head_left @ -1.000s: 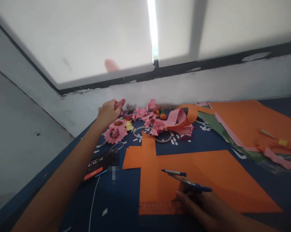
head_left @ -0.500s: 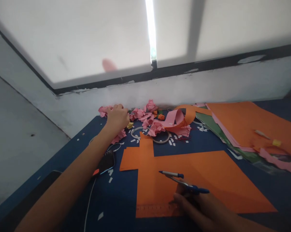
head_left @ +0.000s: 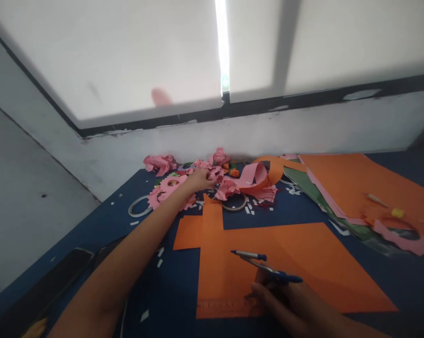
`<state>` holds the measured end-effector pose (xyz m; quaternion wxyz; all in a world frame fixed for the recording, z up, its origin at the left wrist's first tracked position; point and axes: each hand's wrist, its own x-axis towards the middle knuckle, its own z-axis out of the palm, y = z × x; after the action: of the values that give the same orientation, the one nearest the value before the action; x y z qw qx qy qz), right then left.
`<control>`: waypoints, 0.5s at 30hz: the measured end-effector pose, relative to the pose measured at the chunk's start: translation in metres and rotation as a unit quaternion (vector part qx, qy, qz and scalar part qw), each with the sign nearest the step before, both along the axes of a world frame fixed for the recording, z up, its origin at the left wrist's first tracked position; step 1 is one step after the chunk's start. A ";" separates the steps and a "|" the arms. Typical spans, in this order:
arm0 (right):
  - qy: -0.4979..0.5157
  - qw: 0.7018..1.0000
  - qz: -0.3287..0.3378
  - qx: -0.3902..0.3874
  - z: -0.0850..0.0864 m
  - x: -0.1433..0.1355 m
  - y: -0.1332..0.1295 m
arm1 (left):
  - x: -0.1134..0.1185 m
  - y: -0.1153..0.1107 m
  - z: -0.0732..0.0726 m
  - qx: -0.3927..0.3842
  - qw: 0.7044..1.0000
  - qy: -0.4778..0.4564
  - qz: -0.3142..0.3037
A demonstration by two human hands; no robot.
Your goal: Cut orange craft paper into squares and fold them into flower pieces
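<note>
My left hand reaches over to the crumpled pink paper pieces near the wall. Its fingers are curled against them, and what they grip, if anything, is hidden. In my right hand is a drawing compass with a silver-and-blue pen fixed to it, tilted above the orange paper sheet. A clear ruler lies along the sheet's near-left edge, close to my right fingertips. An orange strip runs up from the sheet's left side, with a smaller orange piece beside it.
Rolls of tape and pink cut-out shapes lie left of the strip. Stacked orange, pink and green sheets cover the right side. A phone lies at the left. White scraps are scattered on the blue table.
My left hand has moved right along the wall from the left pink pieces to the middle of the crumpled paper, uncovering pink cut-outs and a tape roll. My right hand stays put with the compass.
</note>
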<state>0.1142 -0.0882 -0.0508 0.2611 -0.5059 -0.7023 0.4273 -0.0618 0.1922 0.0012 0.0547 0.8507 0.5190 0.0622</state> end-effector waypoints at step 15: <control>-0.010 1.000 0.001 -0.022 0.000 0.000 0.001 | -0.072 0.018 0.078 0.246 0.921 -0.233 0.190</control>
<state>0.1146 -0.0871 -0.0506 0.2426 -0.5147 -0.6960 0.4380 -0.1342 0.2105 0.0796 -0.0493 0.6839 0.6123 0.3937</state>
